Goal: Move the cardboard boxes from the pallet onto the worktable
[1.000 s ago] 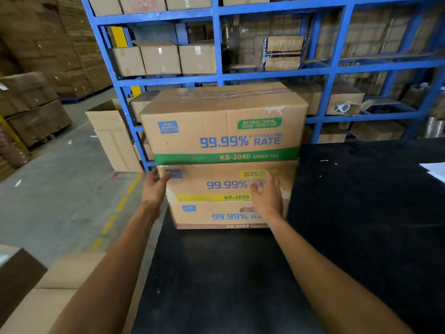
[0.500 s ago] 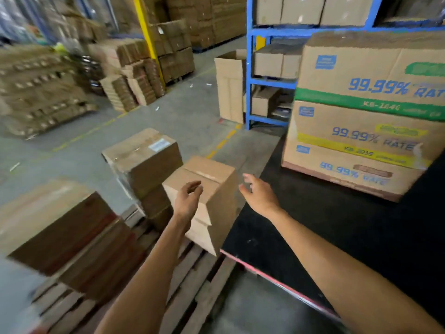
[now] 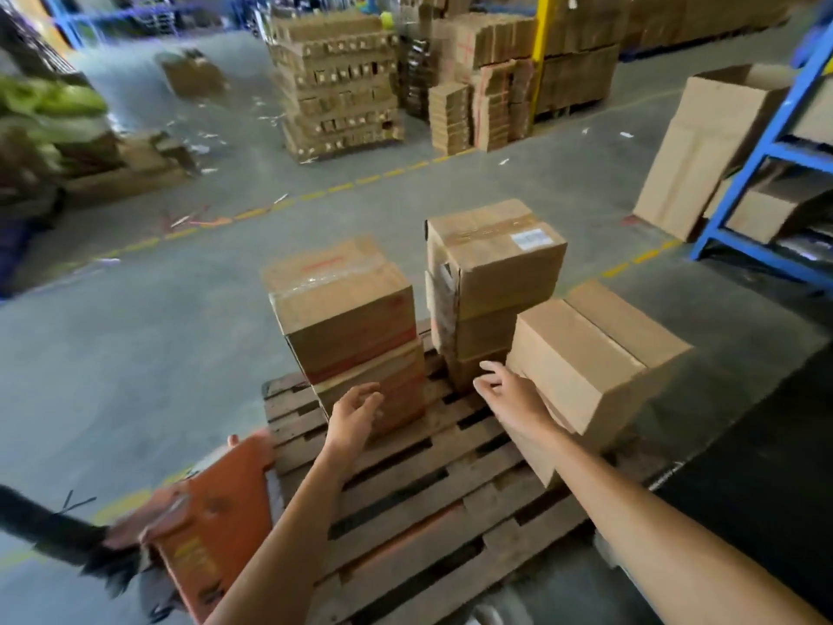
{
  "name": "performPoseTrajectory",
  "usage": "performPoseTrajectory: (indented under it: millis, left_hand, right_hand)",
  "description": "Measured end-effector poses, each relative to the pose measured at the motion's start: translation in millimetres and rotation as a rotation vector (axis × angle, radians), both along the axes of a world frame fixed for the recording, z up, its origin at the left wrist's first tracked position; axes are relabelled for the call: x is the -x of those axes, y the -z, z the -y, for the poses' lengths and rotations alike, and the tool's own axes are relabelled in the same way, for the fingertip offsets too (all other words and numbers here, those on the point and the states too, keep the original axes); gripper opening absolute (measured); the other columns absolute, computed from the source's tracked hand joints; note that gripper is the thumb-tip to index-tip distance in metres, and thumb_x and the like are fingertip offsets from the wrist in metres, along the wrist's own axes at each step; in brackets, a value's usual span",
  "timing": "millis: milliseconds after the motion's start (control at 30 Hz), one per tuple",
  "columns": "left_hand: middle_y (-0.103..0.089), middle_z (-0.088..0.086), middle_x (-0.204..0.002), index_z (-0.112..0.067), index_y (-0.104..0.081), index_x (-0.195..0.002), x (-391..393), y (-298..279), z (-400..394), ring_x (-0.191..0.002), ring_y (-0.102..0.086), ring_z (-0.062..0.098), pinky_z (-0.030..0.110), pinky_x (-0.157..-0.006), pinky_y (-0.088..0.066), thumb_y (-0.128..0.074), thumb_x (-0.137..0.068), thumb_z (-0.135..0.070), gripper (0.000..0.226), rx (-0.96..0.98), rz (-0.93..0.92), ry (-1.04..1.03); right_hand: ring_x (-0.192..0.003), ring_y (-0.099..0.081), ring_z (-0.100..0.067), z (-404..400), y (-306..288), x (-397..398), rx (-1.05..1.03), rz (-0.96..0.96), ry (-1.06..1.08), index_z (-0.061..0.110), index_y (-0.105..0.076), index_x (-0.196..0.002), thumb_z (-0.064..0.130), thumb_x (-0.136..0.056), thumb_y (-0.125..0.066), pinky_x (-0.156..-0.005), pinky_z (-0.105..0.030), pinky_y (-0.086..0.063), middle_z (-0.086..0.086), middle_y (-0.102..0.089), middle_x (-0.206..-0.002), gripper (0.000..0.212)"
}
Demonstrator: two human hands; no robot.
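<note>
A wooden pallet (image 3: 419, 498) lies on the floor below me with three stacks of cardboard boxes. The left stack (image 3: 347, 318) carries red tape marks. Behind it to the right stands the middle stack (image 3: 491, 268), whose top box bears a white label. A plain pair of boxes (image 3: 586, 358) sits nearest, on the right. My left hand (image 3: 354, 415) hovers with relaxed fingers in front of the left stack's lower box. Spread and holding nothing, my right hand (image 3: 511, 396) reaches the near left corner of the plain boxes. The black worktable (image 3: 775, 466) shows at the right edge.
An orange pallet jack (image 3: 203, 525) with a black handle stands at the pallet's left. A blue rack (image 3: 766, 164) and a tall open carton (image 3: 703, 146) are at the right. Stacks of flat cardboard (image 3: 338, 83) fill the far floor.
My view has swung left from the worktable stack down to the pallet. Both hands left the stacked boxes on the table and now reach toward the pallet boxes.
</note>
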State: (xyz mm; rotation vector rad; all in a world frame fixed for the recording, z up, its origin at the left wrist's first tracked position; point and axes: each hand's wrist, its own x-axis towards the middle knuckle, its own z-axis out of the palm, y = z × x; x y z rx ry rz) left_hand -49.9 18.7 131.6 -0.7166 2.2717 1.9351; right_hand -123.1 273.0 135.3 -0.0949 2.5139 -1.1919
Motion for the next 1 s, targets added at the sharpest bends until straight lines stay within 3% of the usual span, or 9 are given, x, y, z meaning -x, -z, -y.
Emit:
performPoseTrajectory:
  millis: [200,333,433,500,633,800,900,1000]
  left_hand:
    - [-0.068,0.006,-0.114,-0.019,-0.06,-0.128,61.8,10.6,77.6,-0.106,-0.066,0.022,0.038,-0.09,-0.056,-0.055,-0.102,-0.026,0.027,-0.002,0.017,-0.123]
    - [-0.064,0.007,-0.121,-0.017,-0.053,-0.137,104.1,18.1,123.5,-0.112,-0.063,0.025,0.028,-0.08,-0.052,-0.056,-0.102,-0.028,0.037,0.015,0.048,-0.213]
    - [-0.06,0.008,-0.125,-0.012,-0.045,-0.145,145.8,25.3,160.2,-0.108,-0.061,0.021,0.024,-0.081,-0.049,-0.057,-0.102,-0.026,0.047,0.023,0.07,-0.277]
    - [-0.056,0.013,-0.137,-0.01,-0.037,-0.151,178.6,31.5,186.8,-0.11,-0.055,0.019,0.027,-0.087,-0.047,-0.058,-0.101,-0.027,0.056,0.01,0.089,-0.316]
    - [-0.044,0.016,-0.153,-0.014,-0.027,-0.156,251.2,55.0,244.5,-0.128,-0.051,0.031,0.037,-0.093,-0.042,-0.063,-0.097,-0.035,0.072,-0.064,0.147,-0.344]
    - [-0.062,0.013,-0.131,-0.018,-0.05,-0.135,303.5,89.7,281.1,-0.097,-0.065,0.018,0.038,-0.074,-0.058,-0.07,-0.09,-0.034,0.052,-0.23,0.235,-0.292]
    - [-0.068,0.009,-0.121,-0.024,-0.053,-0.137,311.5,108.4,286.1,-0.097,-0.068,0.023,0.039,-0.063,-0.061,-0.077,-0.084,-0.037,0.059,-0.345,0.33,-0.35]
    - [-0.067,0.011,-0.123,-0.026,-0.049,-0.141,313.9,120.7,287.5,-0.103,-0.068,0.029,0.036,-0.057,-0.06,-0.08,-0.078,-0.047,0.074,-0.464,0.431,-0.407]
  right_hand:
    - [-0.13,-0.053,-0.022,86.4,6.1,100.7,-0.019,0.03,-0.093,0.029,-0.04,-0.148,0.047,-0.101,-0.048,-0.104,-0.039,-0.047,0.003,-0.054,-0.145,0.051]
    - [-0.136,-0.047,-0.024,135.2,6.2,161.2,-0.054,0.011,-0.124,0.026,-0.035,-0.152,0.045,-0.102,-0.048,-0.103,-0.037,-0.043,-0.001,-0.046,-0.152,0.055]
    - [-0.141,-0.041,-0.027,170.3,12.0,210.7,-0.091,0.022,-0.105,0.03,-0.027,-0.155,0.049,-0.1,-0.049,-0.11,-0.045,-0.041,-0.003,-0.037,-0.158,0.062]
    - [-0.144,-0.036,-0.029,194.6,18.3,246.5,-0.115,0.029,-0.1,0.029,-0.022,-0.156,0.049,-0.1,-0.049,-0.113,-0.05,-0.038,-0.002,-0.031,-0.161,0.066]
    - [-0.15,-0.023,-0.027,238.2,36.0,323.4,-0.17,0.026,-0.066,0.023,-0.01,-0.16,0.05,-0.098,-0.053,-0.117,-0.044,-0.027,-0.002,-0.016,-0.166,0.079]
    - [-0.151,-0.021,-0.031,264.7,71.5,385.9,-0.186,0.202,0.076,0.021,-0.002,-0.16,0.056,-0.092,-0.06,-0.12,-0.048,-0.025,-0.004,-0.013,-0.167,0.096]
    - [-0.149,-0.026,-0.032,262.8,85.5,400.1,-0.223,0.303,0.148,0.023,-0.009,-0.159,0.067,-0.084,-0.064,-0.118,-0.048,-0.03,-0.006,-0.021,-0.165,0.103]
    - [-0.147,-0.029,-0.03,255.3,95.3,403.6,-0.136,0.449,0.238,0.026,-0.027,-0.156,0.085,-0.064,-0.066,-0.118,-0.048,-0.029,-0.002,-0.031,-0.161,0.116]
